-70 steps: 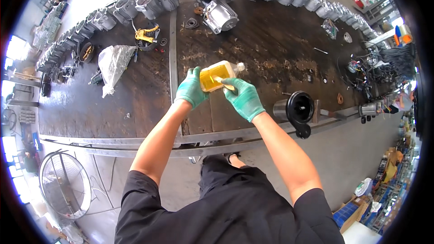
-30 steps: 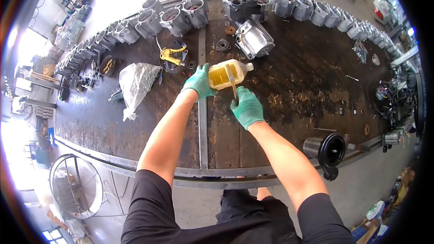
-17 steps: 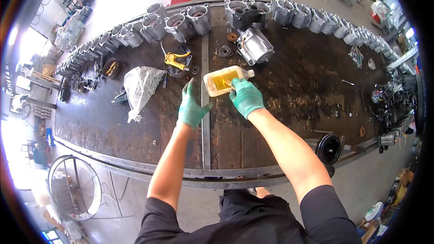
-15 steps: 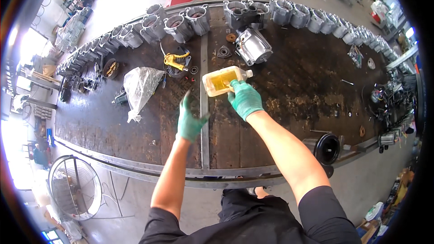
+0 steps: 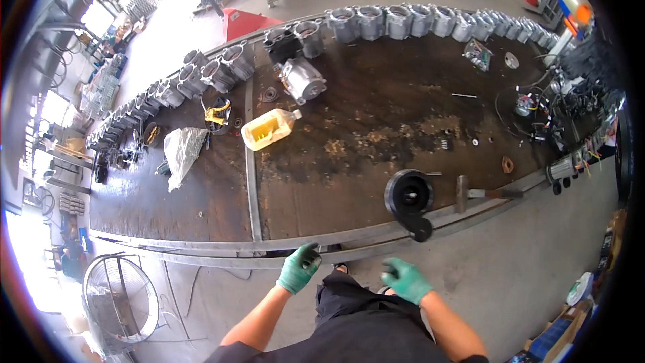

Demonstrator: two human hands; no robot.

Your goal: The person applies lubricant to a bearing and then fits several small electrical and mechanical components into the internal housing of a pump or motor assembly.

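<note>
Left hand [image 5: 299,269] half-open, apparently empty; right hand [image 5: 407,281] blurred — grip unclear | black wheel [image 5: 411,191] at tabletop's [image 5: 329,208] near edge — a bump could tip it off

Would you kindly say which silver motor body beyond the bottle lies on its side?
The motor body nearest the bottle; the housings in the row behind stand upright.

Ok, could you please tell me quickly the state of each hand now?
Left green-gloved hand: partly open, fingers bent, no object visible in it.
Right green-gloved hand: partly open, fingers bent, no object visible in it.
</note>
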